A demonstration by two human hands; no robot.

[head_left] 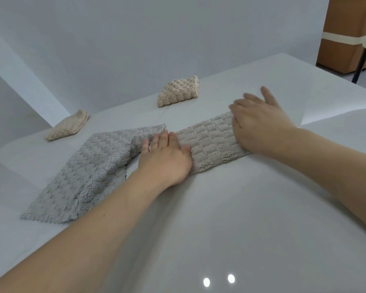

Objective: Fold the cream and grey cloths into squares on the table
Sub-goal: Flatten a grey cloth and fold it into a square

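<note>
A beige-grey cloth (211,142) lies folded into a long strip across the middle of the white table (220,218). My left hand (167,159) presses flat on its left end with straight fingers. My right hand (260,125) lies flat on its right end, fingers spread. A light grey cloth (89,176) lies mostly spread out to the left, one edge bunched against my left hand. Two folded cream cloths sit farther back: one (179,92) at the centre rear, one (68,125) at the left rear edge.
A white wall rises behind the table. At the far right stand brown cardboard boxes (342,37) and a dark chair leg (359,66). The table's far edge runs just behind the cream cloths.
</note>
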